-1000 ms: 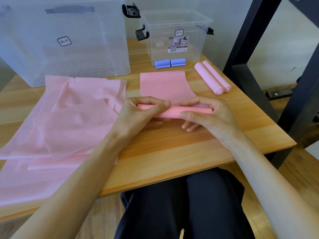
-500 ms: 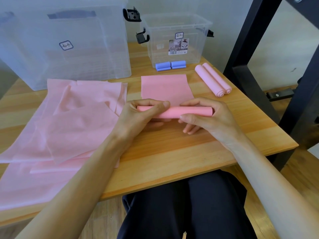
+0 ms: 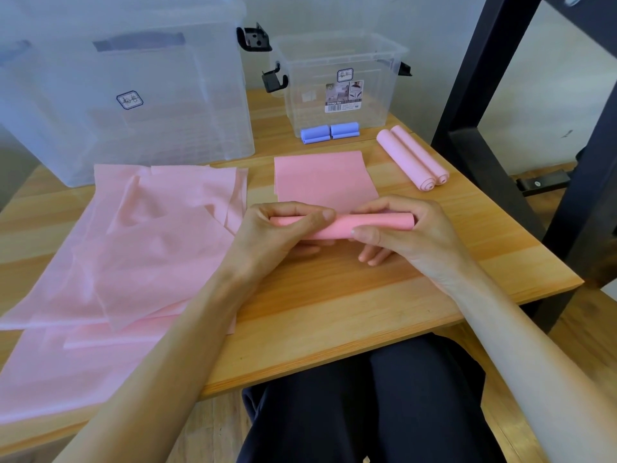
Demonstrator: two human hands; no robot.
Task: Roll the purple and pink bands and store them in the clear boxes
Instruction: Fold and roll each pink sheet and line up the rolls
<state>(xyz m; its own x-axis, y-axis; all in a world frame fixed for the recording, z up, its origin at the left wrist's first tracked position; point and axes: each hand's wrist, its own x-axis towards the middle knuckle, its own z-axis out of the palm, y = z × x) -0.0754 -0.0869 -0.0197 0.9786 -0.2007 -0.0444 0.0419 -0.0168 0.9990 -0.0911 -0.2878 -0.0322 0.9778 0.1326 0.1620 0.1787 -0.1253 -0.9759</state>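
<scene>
Grasping the half-rolled pink band [image 3: 337,225] with both hands, low over the wooden surface [image 3: 334,295] near its middle. Left hand [image 3: 280,233] curled round the left end of the roll, thumb on top; right hand [image 3: 410,235] curled round the right end, so each grip clenched on the same band. Long axis of the roll running left to right, across the body. Flat, unrolled part [image 3: 324,177] lying beyond the roll, toward the smaller clear box [image 3: 340,85], so probably the next turn going away from the body, along that flat part. Both hands equally near; need of equal pressure, otherwise a crooked roll. Two finished pink rolls [image 3: 412,157] lying apart to the right, two purple rolls [image 3: 330,132] just before the box.
</scene>
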